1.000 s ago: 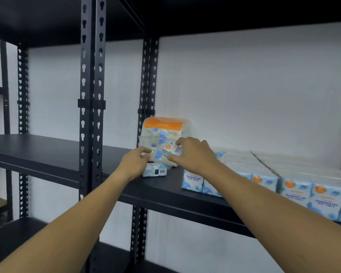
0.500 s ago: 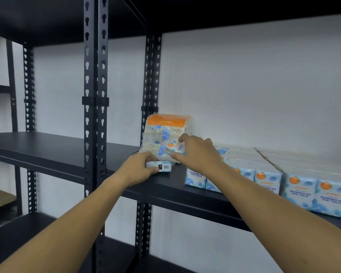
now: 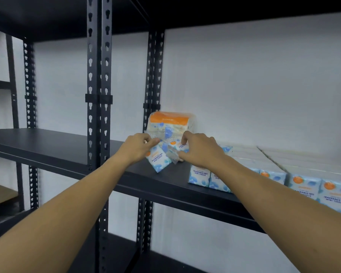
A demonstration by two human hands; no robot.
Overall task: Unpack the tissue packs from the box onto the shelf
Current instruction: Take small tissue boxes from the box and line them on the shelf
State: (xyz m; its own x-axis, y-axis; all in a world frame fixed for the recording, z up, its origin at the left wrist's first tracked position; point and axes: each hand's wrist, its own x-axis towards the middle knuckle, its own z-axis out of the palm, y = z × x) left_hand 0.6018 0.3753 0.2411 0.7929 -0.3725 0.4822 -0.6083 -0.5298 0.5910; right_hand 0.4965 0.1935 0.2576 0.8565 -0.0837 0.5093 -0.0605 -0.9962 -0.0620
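A clear wrapped bundle of tissue packs (image 3: 171, 125) with an orange top stands on the black shelf (image 3: 67, 148) near the rear post. My left hand (image 3: 138, 147) pinches a small blue-and-white tissue pack (image 3: 159, 159), which is tilted above the shelf board. My right hand (image 3: 199, 149) grips the torn clear wrapper and another small pack (image 3: 182, 147) at the bundle's lower front. To the right, rows of the same tissue packs (image 3: 264, 170) stand lined up on the shelf. No box is in view.
Black perforated uprights (image 3: 98, 95) stand left of my hands, with a rear post (image 3: 153, 75) behind the bundle. A shelf board runs overhead and another lies below. A second rack (image 3: 12, 85) stands at the far left against the white wall.
My left hand has lifted the small pack off the shelf board and tilted it upright. My right hand stays on the bundle's wrapper. The view has shifted slightly.
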